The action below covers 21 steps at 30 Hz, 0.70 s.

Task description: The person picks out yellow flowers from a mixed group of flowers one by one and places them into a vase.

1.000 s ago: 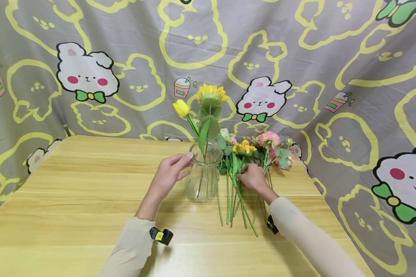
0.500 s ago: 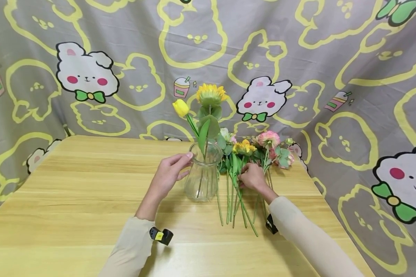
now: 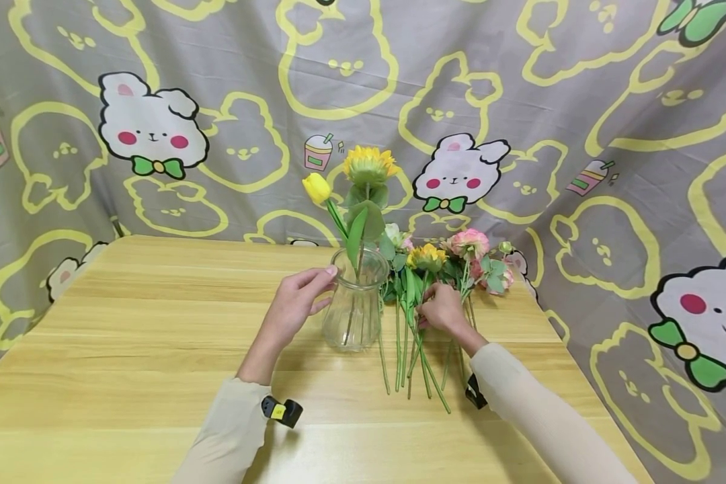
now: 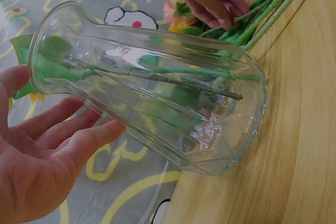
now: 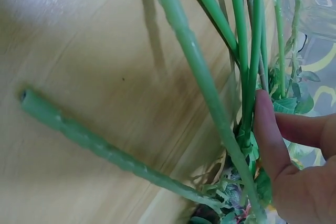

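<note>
A clear glass vase (image 3: 351, 316) stands mid-table, holding a yellow tulip (image 3: 317, 189) and a tall sunflower (image 3: 369, 165). My left hand (image 3: 293, 302) is at its left side; one fingertip touches the rim, and the other fingers lie fairly straight along the neck (image 4: 58, 150). Right of the vase, my right hand (image 3: 441, 308) pinches the thin stem of a second, smaller sunflower (image 3: 426, 257) among the bunch. In the right wrist view, thumb and forefinger (image 5: 270, 135) meet at that darker stem, partly hidden behind green stems (image 5: 244, 51).
Pink flowers (image 3: 468, 243), a pale flower (image 3: 394, 235) and leafy sprigs lie in the bunch at the back right, their stems (image 3: 432, 376) pointing toward the table's front. A patterned curtain (image 3: 230, 148) hangs behind the wooden table (image 3: 157, 336).
The smaller sunflower's head has turned slightly and its stem end has shifted a little to the right with my right hand. My left hand and the vase have stayed put.
</note>
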### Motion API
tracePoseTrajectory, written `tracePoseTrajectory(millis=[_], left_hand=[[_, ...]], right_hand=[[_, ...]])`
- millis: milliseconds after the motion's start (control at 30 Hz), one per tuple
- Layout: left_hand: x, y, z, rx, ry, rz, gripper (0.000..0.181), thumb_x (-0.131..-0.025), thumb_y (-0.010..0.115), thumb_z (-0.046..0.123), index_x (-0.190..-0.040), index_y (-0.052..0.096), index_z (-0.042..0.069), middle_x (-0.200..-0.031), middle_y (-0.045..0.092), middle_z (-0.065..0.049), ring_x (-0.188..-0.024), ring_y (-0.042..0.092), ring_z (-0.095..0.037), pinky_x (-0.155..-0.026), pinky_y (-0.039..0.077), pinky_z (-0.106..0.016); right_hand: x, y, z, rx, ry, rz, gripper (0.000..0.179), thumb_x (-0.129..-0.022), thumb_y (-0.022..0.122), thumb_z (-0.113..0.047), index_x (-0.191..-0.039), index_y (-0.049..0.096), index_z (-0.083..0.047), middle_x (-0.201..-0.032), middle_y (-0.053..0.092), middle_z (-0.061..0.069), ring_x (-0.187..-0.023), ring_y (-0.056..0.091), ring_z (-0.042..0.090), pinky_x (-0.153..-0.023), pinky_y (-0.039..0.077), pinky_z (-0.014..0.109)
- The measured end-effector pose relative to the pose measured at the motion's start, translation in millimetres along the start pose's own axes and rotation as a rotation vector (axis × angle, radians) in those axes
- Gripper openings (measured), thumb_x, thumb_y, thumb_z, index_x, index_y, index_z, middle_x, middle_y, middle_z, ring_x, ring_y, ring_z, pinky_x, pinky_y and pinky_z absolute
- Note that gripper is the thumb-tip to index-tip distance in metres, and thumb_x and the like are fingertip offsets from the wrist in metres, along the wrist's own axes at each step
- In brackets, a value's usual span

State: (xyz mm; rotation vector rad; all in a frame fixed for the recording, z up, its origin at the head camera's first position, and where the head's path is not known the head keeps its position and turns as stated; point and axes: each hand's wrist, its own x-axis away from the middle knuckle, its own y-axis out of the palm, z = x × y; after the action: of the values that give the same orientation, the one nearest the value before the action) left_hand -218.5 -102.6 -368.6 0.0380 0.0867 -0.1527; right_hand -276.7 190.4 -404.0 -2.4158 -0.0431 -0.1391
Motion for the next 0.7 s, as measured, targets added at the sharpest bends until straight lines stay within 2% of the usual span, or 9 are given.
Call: tracePoseTrajectory(millis=[200, 433, 567, 700], left_hand=[[0.4, 0.2, 1.0, 0.0, -0.001, -0.001, 0.055, -0.101, 0.06, 0.047, -0.131, 0.065, 0.001, -0.139, 0.061, -0.013, -0.132, 0.058, -0.029, -0.105, 0.055, -0.038], [0.1, -0.1, 0.5, 0.006, -0.011, 0.003, 0.056, -0.1, 0.061, 0.047, -0.132, 0.064, 0.001, -0.139, 0.061, -0.014, -0.132, 0.057, -0.03, -0.104, 0.056, -0.037], [0.2, -0.2, 0.2, 0.006, -0.014, 0.006, 0.057, -0.1, 0.061, 0.047, -0.132, 0.063, 0.0, -0.139, 0.06, -0.014, -0.132, 0.057, -0.03, -0.104, 0.056, -0.037], [-0.1, 0.0, 0.2, 0.008, -0.016, 0.005, 0.058, -0.1, 0.061, 0.047, -0.132, 0.063, -0.001, -0.14, 0.06, -0.015, -0.132, 0.057, -0.03, -0.104, 0.055, -0.036]], right_hand=[[2.5, -6, -5, 0.024, -0.045, 0.025, 0.025, -0.092, 0.065, 0.002, -0.115, 0.06, 0.01, -0.098, 0.071, 0.028, -0.064, 0.074, 0.031, -0.06, 0.066, 0.04], [3.6, -16, -17, -0.012, -0.087, 0.031, 0.029, -0.095, 0.063, 0.001, -0.122, 0.057, 0.011, -0.097, 0.071, 0.032, -0.068, 0.075, 0.036, -0.065, 0.066, 0.047], [4.0, -22, -26, -0.003, -0.133, 0.055, 0.027, -0.096, 0.062, 0.0, -0.12, 0.057, 0.009, -0.086, 0.073, 0.029, -0.068, 0.075, 0.037, -0.069, 0.065, 0.051], [4.7, -29, -35, 0.053, -0.169, 0.105, 0.025, -0.096, 0.065, -0.005, -0.118, 0.059, 0.003, -0.073, 0.074, 0.018, -0.063, 0.075, 0.03, -0.076, 0.065, 0.051]])
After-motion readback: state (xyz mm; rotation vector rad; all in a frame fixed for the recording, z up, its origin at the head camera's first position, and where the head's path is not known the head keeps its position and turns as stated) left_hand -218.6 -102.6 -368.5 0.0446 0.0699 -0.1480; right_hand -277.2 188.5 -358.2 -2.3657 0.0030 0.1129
